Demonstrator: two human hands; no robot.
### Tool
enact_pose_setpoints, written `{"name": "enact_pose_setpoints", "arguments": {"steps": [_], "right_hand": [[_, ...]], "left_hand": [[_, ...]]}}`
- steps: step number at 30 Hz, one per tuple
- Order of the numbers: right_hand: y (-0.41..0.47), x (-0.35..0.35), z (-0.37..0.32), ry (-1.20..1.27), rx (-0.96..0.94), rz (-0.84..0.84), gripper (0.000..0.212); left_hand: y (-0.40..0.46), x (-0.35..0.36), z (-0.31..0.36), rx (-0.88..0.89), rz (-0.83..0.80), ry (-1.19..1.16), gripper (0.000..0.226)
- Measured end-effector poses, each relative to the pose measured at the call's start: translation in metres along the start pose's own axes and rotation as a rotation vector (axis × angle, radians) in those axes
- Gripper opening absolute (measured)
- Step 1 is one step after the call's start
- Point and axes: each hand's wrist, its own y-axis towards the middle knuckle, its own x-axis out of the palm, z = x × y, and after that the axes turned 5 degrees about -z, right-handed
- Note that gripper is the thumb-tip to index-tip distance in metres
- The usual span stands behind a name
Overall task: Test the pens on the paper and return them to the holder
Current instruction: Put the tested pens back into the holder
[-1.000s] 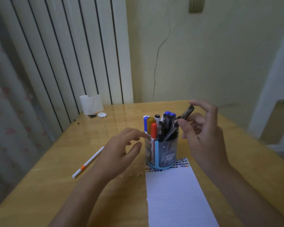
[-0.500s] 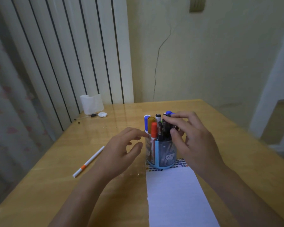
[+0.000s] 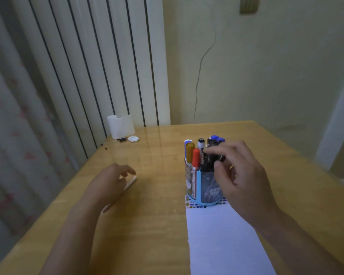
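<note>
Reaching over the pen holder (image 3: 205, 187), your right hand (image 3: 244, 179) has its fingers curled down on the cluster of dark pens (image 3: 211, 159) standing in the holder's right compartment, thumb on the near side and fingertips on the far side, pinching their upper ends. Those pens sit upright inside the holder, directly under that grip. To the left of them in the holder stand an orange-capped marker (image 3: 196, 158), a mustard-capped marker (image 3: 190, 152) and a blue-capped marker (image 3: 187, 145); blue caps (image 3: 216, 139) poke up behind your fingers. The holder has a blue frame, clear walls and small cartoon faces printed on it; any writing on it or on the pens is too blurred to read. It stands on the far end of the white paper (image 3: 222, 241), over a strip of small coloured marks.

Your left hand (image 3: 107, 185) lies well to the left of the holder, fingers loosely bent over a white pen (image 3: 130, 182) lying on the wooden table (image 3: 157, 225); it seems to touch the pen, but I cannot tell whether it grips it. Far left of the holder, by the table's back edge, stands a white roll (image 3: 120, 126).
</note>
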Motion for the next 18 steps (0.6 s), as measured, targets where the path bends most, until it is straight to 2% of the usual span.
{"name": "enact_pose_setpoints", "arguments": {"steps": [2,4,11,15,18], "right_hand": [[-0.002,0.002,-0.001,0.001,-0.007,-0.038,0.036],[-0.002,0.003,-0.001,0.008,-0.006,-0.060,0.036],[-0.001,0.001,-0.001,0.029,0.017,-0.056,0.036],[0.000,0.000,-0.002,0.027,0.015,-0.061,0.035],[0.000,0.001,-0.002,0.040,0.020,-0.068,0.034]], "left_hand": [[0.003,0.002,-0.009,-0.072,-0.108,0.039,0.042],[0.005,0.004,-0.012,-0.087,-0.146,0.036,0.045],[0.005,0.007,-0.001,0.036,-0.215,0.113,0.044],[0.004,0.008,0.001,0.051,-0.207,0.112,0.050],[0.005,0.007,0.005,0.084,-0.200,0.125,0.043]]}}
